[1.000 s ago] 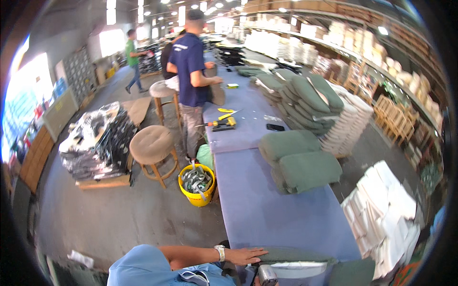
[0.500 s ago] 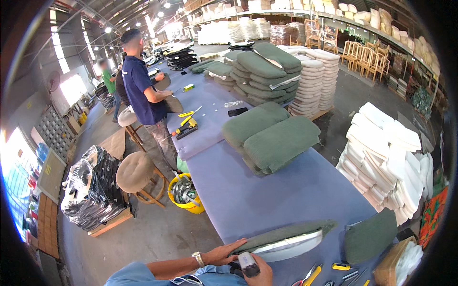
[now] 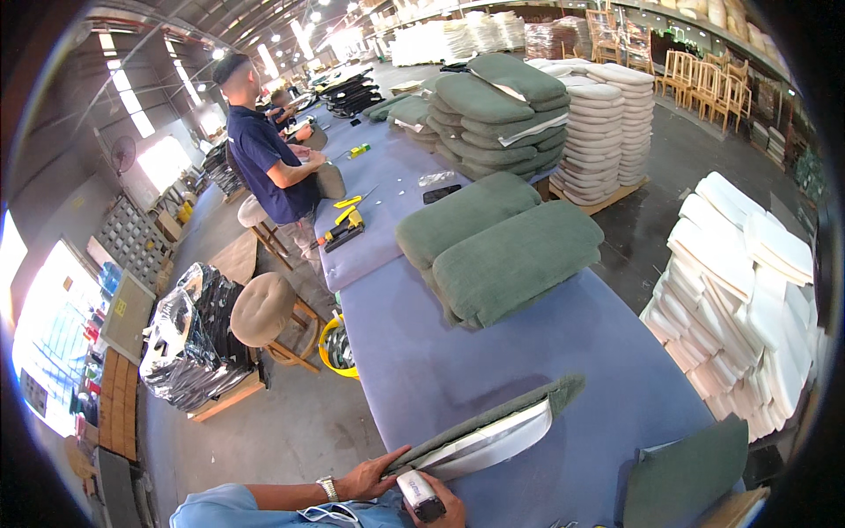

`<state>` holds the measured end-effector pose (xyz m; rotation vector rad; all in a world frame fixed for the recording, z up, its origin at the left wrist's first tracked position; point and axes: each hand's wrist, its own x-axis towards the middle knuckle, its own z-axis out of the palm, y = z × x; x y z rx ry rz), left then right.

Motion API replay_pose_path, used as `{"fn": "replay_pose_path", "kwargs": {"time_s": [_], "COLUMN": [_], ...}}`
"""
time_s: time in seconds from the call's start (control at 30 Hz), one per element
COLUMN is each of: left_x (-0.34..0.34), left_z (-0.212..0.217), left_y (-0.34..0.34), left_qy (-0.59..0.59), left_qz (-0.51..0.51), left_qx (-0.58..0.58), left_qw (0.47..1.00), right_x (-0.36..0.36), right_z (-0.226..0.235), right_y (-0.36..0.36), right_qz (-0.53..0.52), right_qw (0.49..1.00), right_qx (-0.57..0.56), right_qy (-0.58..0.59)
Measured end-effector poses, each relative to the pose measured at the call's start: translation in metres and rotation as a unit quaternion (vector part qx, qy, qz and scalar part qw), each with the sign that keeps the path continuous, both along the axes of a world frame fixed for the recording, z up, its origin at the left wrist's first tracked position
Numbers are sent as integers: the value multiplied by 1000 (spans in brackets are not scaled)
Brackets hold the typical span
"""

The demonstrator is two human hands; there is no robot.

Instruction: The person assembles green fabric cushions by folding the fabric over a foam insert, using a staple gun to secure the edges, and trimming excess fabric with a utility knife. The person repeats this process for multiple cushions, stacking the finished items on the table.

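Observation:
A dark green fabric-covered cushion (image 3: 502, 411) is tilted up on its edge at the near end of the table, its white underside (image 3: 506, 443) facing right. My left hand (image 3: 365, 480) grips the cushion's near left end, fingers along the green edge. Close beside it, my right hand (image 3: 451, 508) is closed around a staple gun (image 3: 421, 495) with a grey and black body, held against the cushion's near end. The gun's nose is hidden. Two padded green cushions (image 3: 519, 260) lie side by side farther up the table.
Green fabric (image 3: 687, 475) lies at the near right of the blue-covered table (image 3: 378, 370). White foam pieces (image 3: 739, 299) are stacked to the right. A yellow-black tool (image 3: 343, 231) and cushion stacks (image 3: 502, 114) are farther off. A co-worker (image 3: 264, 158) stands left of the table.
My view has shifted. The cushion has tilted more upright, its far end swinging away from me. My hands still hold the cushion and staple gun; the gun has turned.

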<state>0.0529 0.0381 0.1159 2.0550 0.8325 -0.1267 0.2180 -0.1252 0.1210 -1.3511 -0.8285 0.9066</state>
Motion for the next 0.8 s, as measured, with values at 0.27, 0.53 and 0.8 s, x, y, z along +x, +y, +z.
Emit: {"fn": "replay_pose_path", "kwargs": {"time_s": [0.27, 0.53, 0.8], "left_x": [1, 10, 1], "left_z": [-3, 9, -19], "left_y": [-13, -11, 3], "left_qy": [-5, 9, -93], "left_qz": [-9, -8, -53], "left_qx": [4, -30, -118], "left_qw": [1000, 999, 987], "right_x": [-2, 0, -26], "right_z": [-13, 43, -4], "right_y": [-10, -7, -15], "right_qz": [-3, -9, -86], "right_qw": [999, 989, 992], "right_qx": [14, -50, -76], "right_qy": [28, 138, -53]}}
